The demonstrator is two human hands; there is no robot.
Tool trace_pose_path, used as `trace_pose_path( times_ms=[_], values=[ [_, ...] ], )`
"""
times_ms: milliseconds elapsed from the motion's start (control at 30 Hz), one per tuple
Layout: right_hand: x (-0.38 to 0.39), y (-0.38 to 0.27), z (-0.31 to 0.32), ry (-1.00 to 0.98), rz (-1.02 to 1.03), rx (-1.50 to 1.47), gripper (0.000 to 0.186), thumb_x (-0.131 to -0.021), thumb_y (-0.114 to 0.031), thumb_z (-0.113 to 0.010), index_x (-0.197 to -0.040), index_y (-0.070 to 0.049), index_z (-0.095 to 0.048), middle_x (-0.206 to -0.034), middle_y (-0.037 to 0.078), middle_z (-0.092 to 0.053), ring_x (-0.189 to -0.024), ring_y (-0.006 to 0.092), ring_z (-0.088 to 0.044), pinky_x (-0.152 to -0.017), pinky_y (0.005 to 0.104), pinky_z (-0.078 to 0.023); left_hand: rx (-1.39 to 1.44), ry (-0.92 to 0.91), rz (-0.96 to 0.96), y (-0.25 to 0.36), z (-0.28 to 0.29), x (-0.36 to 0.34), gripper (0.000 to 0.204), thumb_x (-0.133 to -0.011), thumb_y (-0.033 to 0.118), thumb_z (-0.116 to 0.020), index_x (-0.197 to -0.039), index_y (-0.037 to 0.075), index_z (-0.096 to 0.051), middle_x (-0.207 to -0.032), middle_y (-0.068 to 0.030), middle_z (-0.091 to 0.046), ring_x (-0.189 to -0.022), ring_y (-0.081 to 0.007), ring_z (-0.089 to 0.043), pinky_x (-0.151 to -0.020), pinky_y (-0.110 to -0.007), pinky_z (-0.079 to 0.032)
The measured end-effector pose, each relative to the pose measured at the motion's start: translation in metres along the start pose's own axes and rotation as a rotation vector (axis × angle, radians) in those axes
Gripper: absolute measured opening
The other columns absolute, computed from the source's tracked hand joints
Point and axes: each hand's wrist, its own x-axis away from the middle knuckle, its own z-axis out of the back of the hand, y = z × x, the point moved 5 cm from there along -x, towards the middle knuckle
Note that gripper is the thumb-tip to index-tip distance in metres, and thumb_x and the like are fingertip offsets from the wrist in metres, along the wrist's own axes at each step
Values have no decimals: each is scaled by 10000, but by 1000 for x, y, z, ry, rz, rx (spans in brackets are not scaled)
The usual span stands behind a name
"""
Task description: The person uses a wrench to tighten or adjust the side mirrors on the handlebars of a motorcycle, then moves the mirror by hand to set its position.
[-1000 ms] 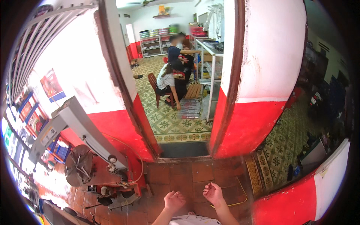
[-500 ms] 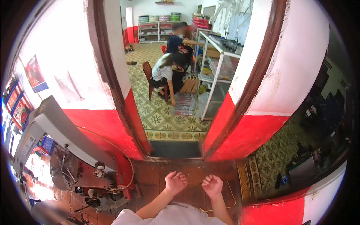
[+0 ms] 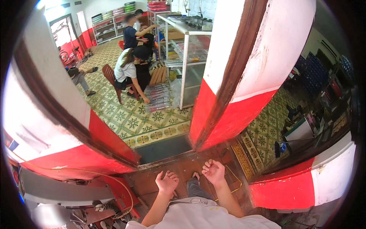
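Note:
My left hand [image 3: 167, 183] is held up in front of my body, palm turned inward. Its fingers are loosely bent, with the thumb apart and nothing in the palm. To its right, at about the same height, my right hand [image 3: 214, 172] is raised too, half curled and empty. Neither hand touches anything. Below them show my foot [image 3: 196, 176] on the reddish tile floor [image 3: 187, 164] and my grey trouser leg. Ahead of both hands lies the dark doorway sill [image 3: 166, 149].
Red-and-white wall posts [image 3: 225, 87] flank the doorway. Beyond it, a seated person [image 3: 127, 72] reaches toward plastic-wrapped packs [image 3: 158, 97] on the floor, beside a white shelf rack [image 3: 183, 68]. A grey-and-red machine [image 3: 72, 192] with a hose stands lower left; a yellow cord [image 3: 239, 184] lies right.
My view has turned right and moved nearer the doorway, and one foot now shows ahead. Both hands stay raised and empty. The seated person still reaches to the packs.

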Motion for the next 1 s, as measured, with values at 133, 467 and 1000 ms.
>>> trace_pose_path(
  times_ms=[133, 467, 1000],
  values=[
    [-39, -47, 7, -11, 43, -8, 157, -889, -213, -570, -828, -69, -554, -782, 34, -486, -716, 179, -463, -675, 320, -393, 8, 2, -16, 1, -13, -35, 280, -832, 336, -598, -903, 75, -524, -803, -24, -462, -723, -182, -443, -666, -327, -375],
    [-180, -191, -28, -149, 200, -40, 186, -864, -236, -588, -772, -105, -495, -720, 7, -409, -656, 152, -388, -614, 301, -350, -59, -50, -205, -14, -99, -129, 247, -845, 316, -602, -896, 82, -545, -793, -18, -479, -735, -182, -470, -701, -342, -399],
    [-247, -255, -41, -173, 384, 114, 631, -1031, -487, -460, -493, -197, -304, -412, -31, -278, -412, 133, -258, -496, 294, -243, 5, -53, -236, -30, -129, -205, 231, -837, 299, -606, -852, 83, -524, -762, -25, -464, -688, -184, -437, -649, -327, -361]
  ],
)
